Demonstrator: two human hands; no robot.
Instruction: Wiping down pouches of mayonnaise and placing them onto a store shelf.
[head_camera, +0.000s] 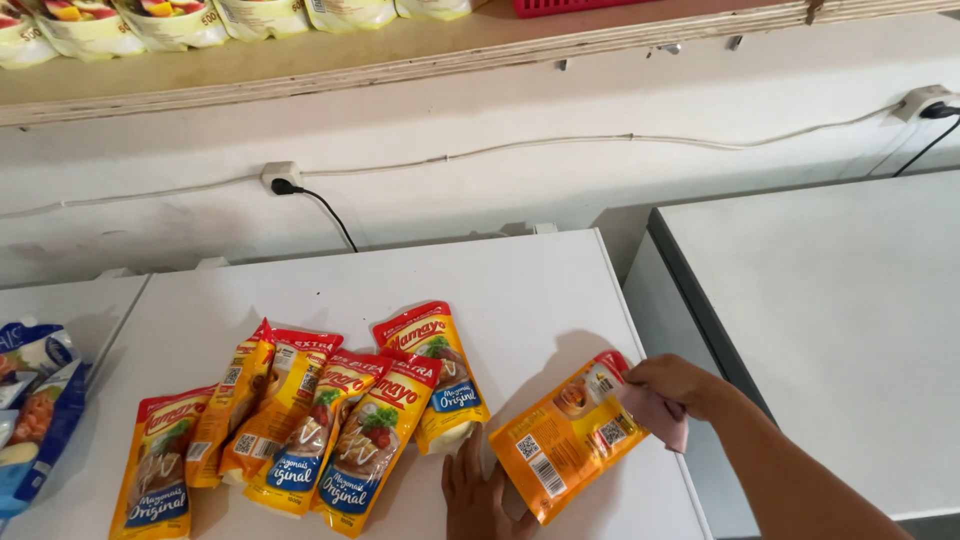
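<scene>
1. Now, right hand (678, 383): grip closed on a folded pink cloth (657, 413), pressed against the upper right corner of an orange pouch (565, 435). Cloth hangs just below the knuckles and overlaps the pouch's edge.
2. Left hand (480, 495): flat on the counter (520, 290), fingers spread, holding nothing. Its fingertips touch the lower left edge of the orange pouch; part of the pouch lies over the hand's right side.
3. Orange pouch: back side up, showing white code panels, tilted with its red-trimmed top toward the upper right. It sits near the counter's right edge, between the two hands.
4. Just left of the left hand: a fan of five more pouches (330, 420), front side up, orange and red with blue labels, overlapping one another. The nearest of them reaches down to just beside the left thumb; the farthest left one lies near the counter's left side.
5. Far left: a blue and white bag (35, 410), partly cut off by the frame, on a neighbouring white surface.
6. Right: a second white cabinet top (830, 320), separated from the counter by a narrow gap.
7. Behind: white wall with a socket (281, 176), a black plug and thin cable runs.
8. Above: wooden shelf (400, 60) carrying pale packets (120, 25) and a red basket (560, 6).
</scene>
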